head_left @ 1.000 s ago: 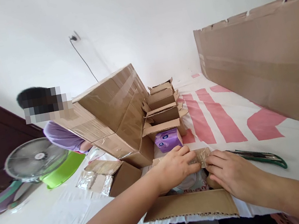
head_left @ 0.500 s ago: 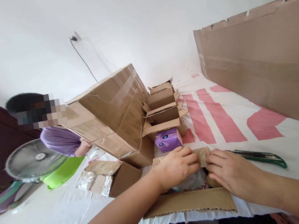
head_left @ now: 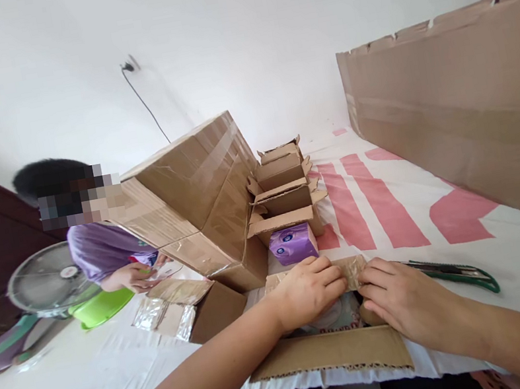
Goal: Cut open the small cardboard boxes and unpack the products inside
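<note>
An open cardboard box (head_left: 328, 353) lies at the table's near edge, its near flap folded out. Inside it a pale packet with red print (head_left: 336, 316) partly shows. My left hand (head_left: 310, 289) has its curled fingers on the box's taped far flap (head_left: 353, 266). At the right end of that flap, my right hand (head_left: 398, 294) pinches the edge with its fingertips; its thumb is near the inner side. A green cutter (head_left: 459, 272) lies beside my right hand. Just beyond my left hand sits a purple tissue pack (head_left: 293, 244).
Several open small boxes (head_left: 281, 171) stand in a row beside large taped cartons (head_left: 193, 186). A closed box (head_left: 214, 310) is at left. A cardboard panel (head_left: 455, 100) rises at right. Another person (head_left: 103, 249) sits left near a fan (head_left: 49, 282) and green basin (head_left: 103, 307).
The other person has leaned in, and both their hands now show at a flat pale item behind the closed box. My own hands have hardly moved.
</note>
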{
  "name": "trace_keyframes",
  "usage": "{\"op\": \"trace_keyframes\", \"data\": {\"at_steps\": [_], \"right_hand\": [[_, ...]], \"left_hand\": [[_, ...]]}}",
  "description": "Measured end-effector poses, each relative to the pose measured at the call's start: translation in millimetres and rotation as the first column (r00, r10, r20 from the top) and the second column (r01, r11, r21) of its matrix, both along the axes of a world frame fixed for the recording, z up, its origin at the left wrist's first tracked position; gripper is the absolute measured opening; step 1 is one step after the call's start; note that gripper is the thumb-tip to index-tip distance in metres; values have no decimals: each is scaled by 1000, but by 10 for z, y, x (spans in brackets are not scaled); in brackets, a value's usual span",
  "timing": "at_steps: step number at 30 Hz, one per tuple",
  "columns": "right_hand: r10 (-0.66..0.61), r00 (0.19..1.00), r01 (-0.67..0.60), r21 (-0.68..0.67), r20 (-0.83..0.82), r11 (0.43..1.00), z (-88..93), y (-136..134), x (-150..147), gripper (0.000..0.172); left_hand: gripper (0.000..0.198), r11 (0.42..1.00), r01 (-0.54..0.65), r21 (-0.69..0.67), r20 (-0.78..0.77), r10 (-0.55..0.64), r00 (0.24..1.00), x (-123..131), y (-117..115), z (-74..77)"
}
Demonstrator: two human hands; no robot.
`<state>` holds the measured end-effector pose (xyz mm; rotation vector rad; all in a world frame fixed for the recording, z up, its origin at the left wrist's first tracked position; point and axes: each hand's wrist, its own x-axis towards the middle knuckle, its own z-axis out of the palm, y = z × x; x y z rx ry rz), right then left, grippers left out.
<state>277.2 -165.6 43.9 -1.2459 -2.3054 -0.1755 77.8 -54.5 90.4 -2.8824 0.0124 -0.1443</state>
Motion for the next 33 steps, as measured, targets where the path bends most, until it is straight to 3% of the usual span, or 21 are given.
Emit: {"op": "trace_keyframes", "data": {"at_steps": [12,21,33], "right_hand": [[4,1000,-4,9,13,1000,18,5,3,13],[-3,1000,3,9,-5,1000,21,16,6,14],[-1,1000,1,11,-22,1000,-21,14,20,14]], "left_hand": [[15,997,61,38,38,-63,997,45,17,5],[24,960,225,167,42,-235,971,134,-11,0],[18,973,185,139,-9,-185,983,61,49,44]]}}
